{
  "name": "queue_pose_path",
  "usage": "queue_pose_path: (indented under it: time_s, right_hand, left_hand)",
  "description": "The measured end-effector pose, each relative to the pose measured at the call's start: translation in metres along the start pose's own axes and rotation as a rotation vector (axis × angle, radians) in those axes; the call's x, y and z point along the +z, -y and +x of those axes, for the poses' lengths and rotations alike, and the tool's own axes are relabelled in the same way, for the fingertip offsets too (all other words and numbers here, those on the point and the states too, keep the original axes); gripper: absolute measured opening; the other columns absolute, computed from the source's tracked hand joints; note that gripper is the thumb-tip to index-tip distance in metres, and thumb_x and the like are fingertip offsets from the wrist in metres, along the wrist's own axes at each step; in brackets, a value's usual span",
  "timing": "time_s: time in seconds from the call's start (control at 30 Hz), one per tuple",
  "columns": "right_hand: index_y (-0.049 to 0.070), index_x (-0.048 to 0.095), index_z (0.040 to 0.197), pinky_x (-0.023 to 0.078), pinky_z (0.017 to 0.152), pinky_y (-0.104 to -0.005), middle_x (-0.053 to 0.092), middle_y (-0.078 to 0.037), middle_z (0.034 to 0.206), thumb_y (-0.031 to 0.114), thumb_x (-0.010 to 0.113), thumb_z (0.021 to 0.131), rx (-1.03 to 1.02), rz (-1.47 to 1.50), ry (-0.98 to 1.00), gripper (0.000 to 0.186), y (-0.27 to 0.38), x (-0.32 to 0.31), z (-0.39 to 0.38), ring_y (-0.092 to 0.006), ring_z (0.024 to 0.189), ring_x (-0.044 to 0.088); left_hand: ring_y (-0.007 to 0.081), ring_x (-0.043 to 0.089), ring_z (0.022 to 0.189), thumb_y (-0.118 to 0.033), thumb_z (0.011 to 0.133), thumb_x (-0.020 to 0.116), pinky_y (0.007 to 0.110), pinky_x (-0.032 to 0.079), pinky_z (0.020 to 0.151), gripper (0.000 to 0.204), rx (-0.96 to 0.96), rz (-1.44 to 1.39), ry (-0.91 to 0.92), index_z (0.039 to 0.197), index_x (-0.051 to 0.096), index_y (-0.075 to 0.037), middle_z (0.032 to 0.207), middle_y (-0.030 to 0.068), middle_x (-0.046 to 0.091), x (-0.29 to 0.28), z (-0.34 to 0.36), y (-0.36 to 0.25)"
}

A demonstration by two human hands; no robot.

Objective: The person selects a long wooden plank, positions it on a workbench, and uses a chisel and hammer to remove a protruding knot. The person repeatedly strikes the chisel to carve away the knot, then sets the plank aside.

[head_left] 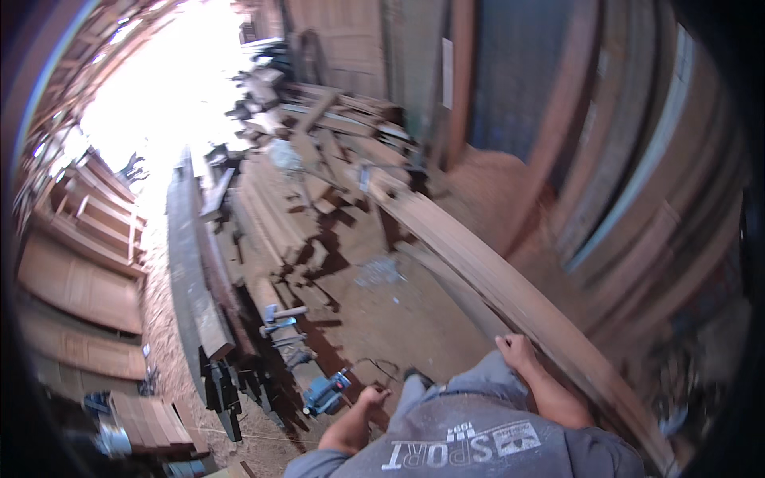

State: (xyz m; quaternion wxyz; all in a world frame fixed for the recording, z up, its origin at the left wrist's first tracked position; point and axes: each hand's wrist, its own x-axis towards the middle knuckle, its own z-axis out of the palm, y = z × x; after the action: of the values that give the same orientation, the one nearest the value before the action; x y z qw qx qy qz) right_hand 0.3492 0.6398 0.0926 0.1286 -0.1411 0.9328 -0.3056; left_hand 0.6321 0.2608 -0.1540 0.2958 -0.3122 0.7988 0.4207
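Note:
My right hand (516,350) is loosely curled beside the near part of a long wooden beam (494,275), and I see nothing in it. The beam runs diagonally from the middle of the view to the lower right. Low on the left, my left hand (373,396) has its fingers drawn in, somewhat blurred, with no object visible in them. Closest to it is a blue power tool (325,392), apart from the fingers. Farther along lies a hammer (283,316) with a wooden handle.
Stacked dark planks (195,279) and lighter boards (267,211) stretch away on the left. Offcuts (319,187) lie heaped at the back. Wooden panels (80,275) stand at far left; tall boards (621,135) lean on the right near a sawdust pile (490,179). Clear plastic (378,271) is on the floor.

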Motion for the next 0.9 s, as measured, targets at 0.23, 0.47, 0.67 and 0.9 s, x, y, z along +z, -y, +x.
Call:
queue_pose_path:
  time_s: [0.23, 0.47, 0.67, 0.9]
  right_hand:
    - [0.001, 0.07, 0.094, 0.051, 0.083, -0.0492, 0.07, -0.021, 0.089, 0.028, 0.063, 0.096, 0.152, 0.094, -0.357, 0.028, -0.085, -0.075, -0.156, -0.043, 0.09, 0.065]
    - [0.008, 0.053, 0.138, 0.025, 0.118, -0.0586, 0.047, -0.02, 0.147, 0.036, 0.087, 0.073, 0.345, -0.395, -0.525, 0.079, -0.183, -0.161, -0.276, -0.0424, 0.142, 0.036]
    - [0.013, 0.028, 0.157, 0.015, 0.123, -0.0595, 0.03, -0.018, 0.161, 0.051, 0.094, 0.054, 0.542, -0.571, -0.215, 0.129, -0.247, -0.229, -0.304, -0.0402, 0.151, 0.022]
    - [0.015, 0.036, 0.156, 0.023, 0.12, -0.058, 0.043, -0.016, 0.154, 0.051, 0.095, 0.05, 0.496, -0.535, -0.125, 0.126, -0.295, -0.243, -0.292, -0.0424, 0.145, 0.033]
  left_hand:
    - [0.039, 0.069, 0.104, -0.052, 0.092, 0.064, 0.049, 0.055, 0.089, 0.049, 0.29, 0.362, -0.015, 0.104, 0.073, -0.006, 0.108, 0.0196, 0.073, 0.014, 0.002, -0.202]
    - [0.0407, 0.048, 0.127, -0.049, 0.081, 0.077, 0.053, 0.037, 0.108, 0.064, 1.271, 0.395, -0.255, 0.128, 0.06, -0.009, 0.133, 0.0179, 0.055, 0.099, -0.103, -0.451]
    - [0.0393, 0.019, 0.152, -0.057, 0.071, 0.084, 0.055, 0.014, 0.125, 0.117, 1.355, 1.05, -0.015, 0.161, 0.022, -0.014, 0.162, 0.0173, 0.028, 0.172, -0.134, -0.573]
    - [0.0362, 0.039, 0.141, -0.05, 0.067, 0.088, 0.057, 0.024, 0.12, 0.112, 1.394, 1.087, 0.149, 0.156, 0.032, -0.01, 0.149, 0.0149, 0.045, 0.19, -0.076, -0.602]
